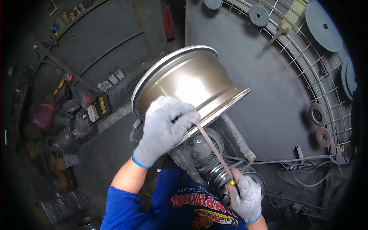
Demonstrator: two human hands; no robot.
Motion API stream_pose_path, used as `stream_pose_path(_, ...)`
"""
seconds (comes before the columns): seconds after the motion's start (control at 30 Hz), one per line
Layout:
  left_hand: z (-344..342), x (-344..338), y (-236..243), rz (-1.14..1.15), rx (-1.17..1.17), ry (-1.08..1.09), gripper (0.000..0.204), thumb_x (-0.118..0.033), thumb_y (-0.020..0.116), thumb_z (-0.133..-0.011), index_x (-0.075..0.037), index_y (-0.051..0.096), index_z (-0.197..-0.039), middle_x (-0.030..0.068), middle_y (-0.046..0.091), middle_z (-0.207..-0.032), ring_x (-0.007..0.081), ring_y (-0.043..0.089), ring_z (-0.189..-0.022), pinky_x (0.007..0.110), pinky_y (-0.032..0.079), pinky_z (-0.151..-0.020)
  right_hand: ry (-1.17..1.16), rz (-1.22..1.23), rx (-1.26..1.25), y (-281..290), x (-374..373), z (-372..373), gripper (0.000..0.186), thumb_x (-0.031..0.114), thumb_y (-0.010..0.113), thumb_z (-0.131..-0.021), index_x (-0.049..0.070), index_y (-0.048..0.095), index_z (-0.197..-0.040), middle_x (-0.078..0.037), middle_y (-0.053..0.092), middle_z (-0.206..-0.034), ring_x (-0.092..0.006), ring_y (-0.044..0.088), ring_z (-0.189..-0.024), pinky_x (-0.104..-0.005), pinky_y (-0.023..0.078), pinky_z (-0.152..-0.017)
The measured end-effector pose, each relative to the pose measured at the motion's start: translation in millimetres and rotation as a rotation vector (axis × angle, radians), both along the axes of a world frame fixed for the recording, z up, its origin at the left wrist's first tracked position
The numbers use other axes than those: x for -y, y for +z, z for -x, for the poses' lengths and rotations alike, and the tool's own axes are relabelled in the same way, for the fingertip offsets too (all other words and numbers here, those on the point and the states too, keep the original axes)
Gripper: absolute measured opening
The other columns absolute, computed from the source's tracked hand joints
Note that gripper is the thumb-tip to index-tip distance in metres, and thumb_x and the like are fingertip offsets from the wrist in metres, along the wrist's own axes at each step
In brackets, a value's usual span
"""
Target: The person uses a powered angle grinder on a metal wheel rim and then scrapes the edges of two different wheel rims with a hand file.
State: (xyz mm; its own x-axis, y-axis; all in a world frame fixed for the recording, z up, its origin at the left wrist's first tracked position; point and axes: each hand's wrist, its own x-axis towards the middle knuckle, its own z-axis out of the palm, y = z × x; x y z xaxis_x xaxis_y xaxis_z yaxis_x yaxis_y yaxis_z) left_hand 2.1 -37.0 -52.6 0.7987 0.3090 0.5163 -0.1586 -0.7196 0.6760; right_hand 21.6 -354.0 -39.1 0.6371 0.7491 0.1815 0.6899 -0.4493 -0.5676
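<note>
A bronze-coloured metal wheel rim with pale, bare-metal edges sits tilted in front of me. My left hand, in a grey-white knit glove, is at the rim's near edge. Its fingers are closed on one end of a narrow beige strip. The strip runs taut down to the right, to my right hand, gloved alike and held low near my body. Those fingers are wrapped round the strip's other end, where a small yellow spot shows. The strip's exact kind cannot be made out.
Beneath the rim is a dusty motor-like unit with a pale bar beside it. Shiny round metal parts lie near my right hand. Grinding discs hang on a wire grid at right, above loose cables. Clutter surrounds a black-and-yellow case at left.
</note>
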Motion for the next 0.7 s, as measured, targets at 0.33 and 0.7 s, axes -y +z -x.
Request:
stream_pose_path(0.33, -29.0, -44.1, 7.9, 0.335, 0.006, 0.224, 0.019, -0.017, 0.075, -0.094, 0.000, 0.078, -0.101, 0.0033, 0.075, -0.095, 0.0112, 0.065, -0.091, 0.029, 0.052, -0.084, -0.033, -0.109, 0.064, 11.9, -58.9, -31.7, 0.056, 0.008, 0.079, -0.087, 0.006, 0.064, -0.141, -0.017, 0.067, -0.086, -0.0362, 0.069, -0.072, -0.0434, 0.055, -0.062)
stream_pose_path(0.7, -20.4, -8.6, -1.4, -0.062, 0.071, 0.213, 0.019, -0.022, 0.078, -0.090, -0.003, 0.079, -0.094, 0.0114, 0.074, -0.089, 0.0255, 0.068, -0.088, 0.038, 0.052, -0.084, -0.040, -0.054, 0.024, -6.5, -13.0, -0.4, 0.057, 0.006, 0.081, -0.080, 0.003, 0.070, -0.135, -0.014, 0.064, -0.080, -0.0316, 0.065, -0.065, -0.0409, 0.052, -0.057)
